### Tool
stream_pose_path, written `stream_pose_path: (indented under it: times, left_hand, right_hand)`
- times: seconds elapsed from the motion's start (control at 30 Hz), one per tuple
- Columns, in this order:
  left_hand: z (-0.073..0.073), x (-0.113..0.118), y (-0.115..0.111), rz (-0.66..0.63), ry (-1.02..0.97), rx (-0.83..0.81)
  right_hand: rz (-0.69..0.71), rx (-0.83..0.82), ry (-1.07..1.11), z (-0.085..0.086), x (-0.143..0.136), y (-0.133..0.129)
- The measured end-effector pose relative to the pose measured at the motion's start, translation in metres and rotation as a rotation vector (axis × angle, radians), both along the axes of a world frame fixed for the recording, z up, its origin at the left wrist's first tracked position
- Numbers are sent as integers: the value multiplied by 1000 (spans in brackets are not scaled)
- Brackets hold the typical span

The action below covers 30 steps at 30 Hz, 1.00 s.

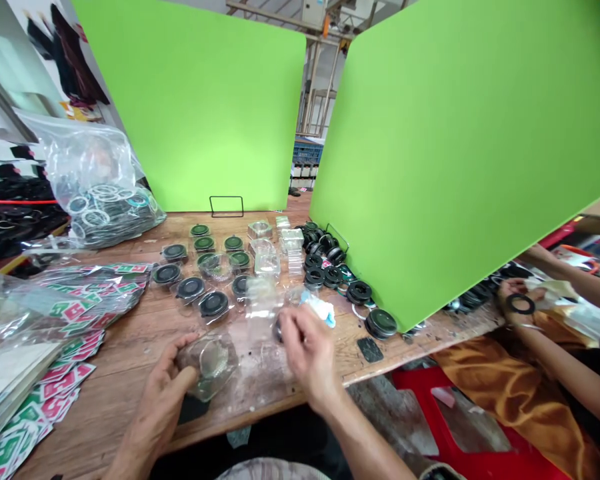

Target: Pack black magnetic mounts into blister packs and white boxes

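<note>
The left hand (161, 385) clamps a clear case (214, 360) between thumb and fingers near the table's (107, 400) front edge, probably to steady it — the right hand's (310, 353) fingers curl together beside a dark disc (278, 330), grip unclear — with filled cases (214, 304) beyond, seemingly grouped within reach

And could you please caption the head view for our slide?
Left hand holding a clear plastic shell over a wooden table, green boards behind.

Lime-green panels (205, 100), brown wood-grain table (115, 363), shiny orange-brown cloth (505, 387), bright red stool (425, 407)
</note>
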<state>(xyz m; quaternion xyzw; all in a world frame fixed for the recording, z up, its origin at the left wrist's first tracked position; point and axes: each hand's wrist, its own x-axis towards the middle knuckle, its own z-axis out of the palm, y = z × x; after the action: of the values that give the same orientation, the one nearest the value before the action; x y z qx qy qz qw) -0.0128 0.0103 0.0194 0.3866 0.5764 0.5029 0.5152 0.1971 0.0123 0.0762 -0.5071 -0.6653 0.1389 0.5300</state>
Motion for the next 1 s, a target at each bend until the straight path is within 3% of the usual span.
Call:
stream_pose_path:
  times: [0.07, 0.13, 0.27, 0.43, 0.6, 0.7, 0.8, 0.9, 0.93, 1.0]
  left_hand:
    - [0, 8, -3, -18, -63, 17]
    - [1, 18, -7, -72, -142, 49]
    - [-3, 29, -11, -228, -181, 78]
    - [-16, 24, -11, -253, -228, 79]
    - [-10, 28, -8, -159, -145, 121]
    - [-1, 24, -4, -153, -205, 8]
    - [5, 17, 0, -70, -232, -36]
    - [7, 17, 0, -46, -187, -16]
    - [7, 20, 0, -62, -177, -4]
    - [5, 25, -1, -105, -167, 49]
  right_hand:
    - [-63, -14, -67, -1, 6, 11]
    - [55, -102, -66, -13, -4, 13]
    - [384, -316, 143, -46, -38, 0]
    - [455, -375, 253, -64, -43, 4]
    - [392, -138, -136, -51, -45, -6]
    - [298, -62, -145, -29, -37, -16]
    - [105, -21, -59, -7, -9, -6]
    - [-149, 88, -106, 3, 14, 11]
    - [-156, 81, -116, 1, 15, 14]
    - [0, -28, -88, -7, 3, 13]
